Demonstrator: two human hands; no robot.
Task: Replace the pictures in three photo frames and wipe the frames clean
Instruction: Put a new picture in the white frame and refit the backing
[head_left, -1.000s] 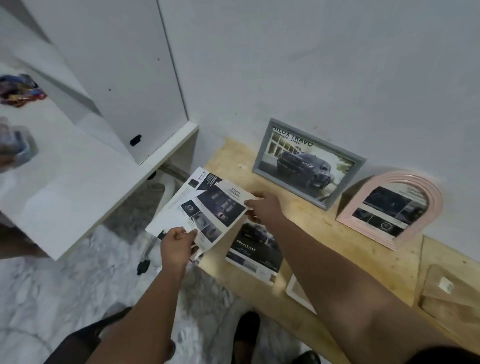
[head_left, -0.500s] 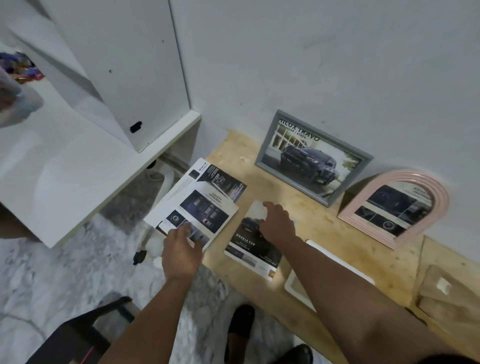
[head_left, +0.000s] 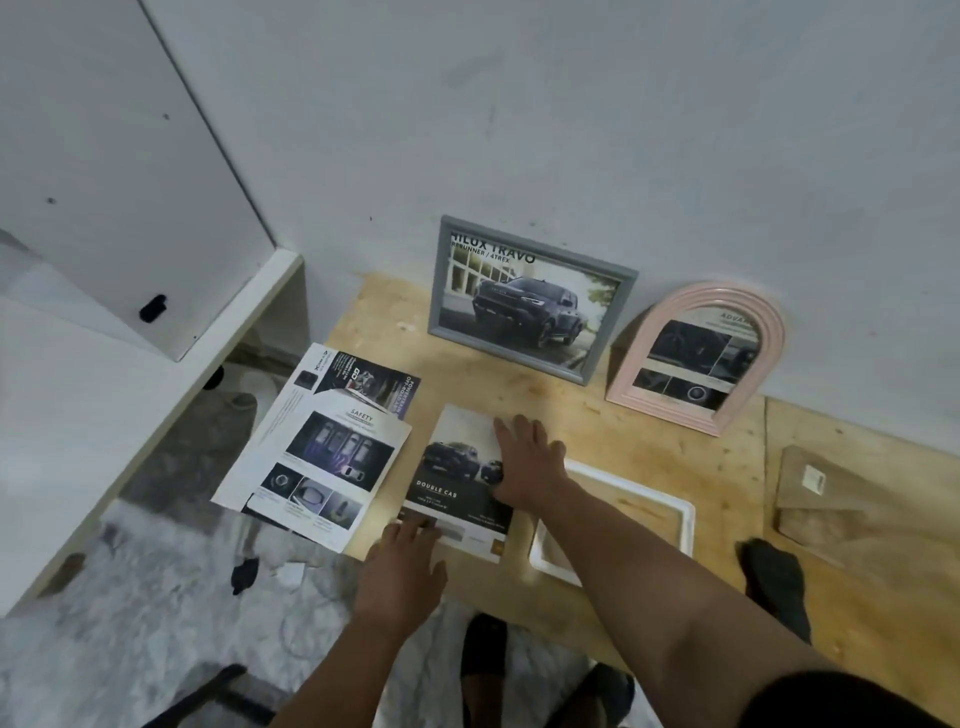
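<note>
Both hands (head_left: 527, 462) on brochure (head_left: 457, 483) (flat)

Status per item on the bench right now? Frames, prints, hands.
Grey frame: leaning on wall, truck picture inside.
Pink arched frame: leaning on wall, picture inside.
White frame: lying flat, no picture visible in it.
Double Cab print: flat on bench, under both hands.
Loose brochure sheets: stacked, overhanging the bench edge.
Left hand: fingers straight, on print's near edge.
Right hand: flat, pressing print.

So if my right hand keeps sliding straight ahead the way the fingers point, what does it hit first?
Probably the grey frame leaning on the wall; the right hand points up-left across the Double Cab sheet, though depth is unclear.
</note>
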